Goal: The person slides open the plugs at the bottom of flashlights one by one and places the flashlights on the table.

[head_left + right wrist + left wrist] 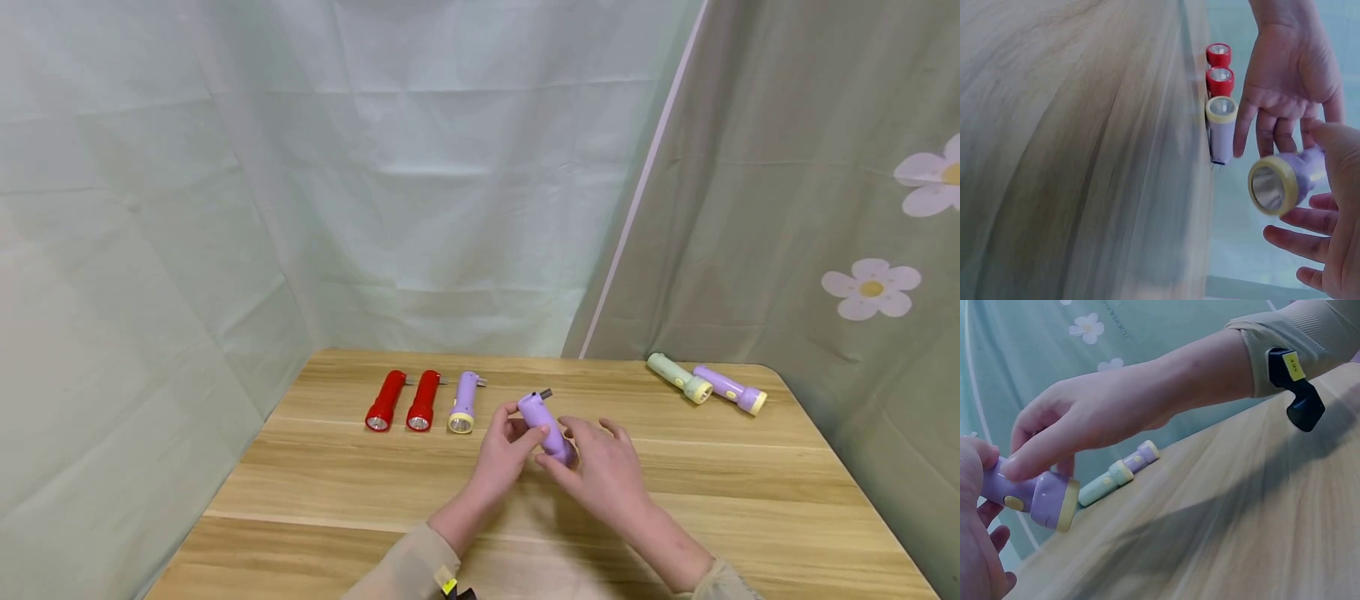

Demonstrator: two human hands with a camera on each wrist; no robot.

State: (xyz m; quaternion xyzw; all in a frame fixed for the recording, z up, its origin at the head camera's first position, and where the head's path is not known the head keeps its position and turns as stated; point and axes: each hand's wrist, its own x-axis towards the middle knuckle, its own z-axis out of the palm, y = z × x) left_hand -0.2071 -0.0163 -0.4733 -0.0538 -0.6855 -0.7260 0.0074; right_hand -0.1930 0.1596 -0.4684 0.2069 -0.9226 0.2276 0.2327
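A purple flashlight [542, 421] with a yellow rim is held tilted above the table between both hands. Its plug prongs stick out at the tail, and its yellow button [1014, 503] shows in the left wrist view. My left hand [501, 454] holds the tail part, thumb on the near side and fingers behind. Around the body and head of the flashlight, my right hand [603, 471] has its thumb on one side and fingers on the other. The lens [1268, 189] faces the camera in the right wrist view, where several right fingers [1300, 240] spread below it.
Two red flashlights [386, 400] and a purple one [463, 400] stand in a row at the back left, prongs out. A green flashlight [675, 375] and another purple one [726, 385] lie at the back right. Curtains [465, 208] enclose the wooden table [322, 483].
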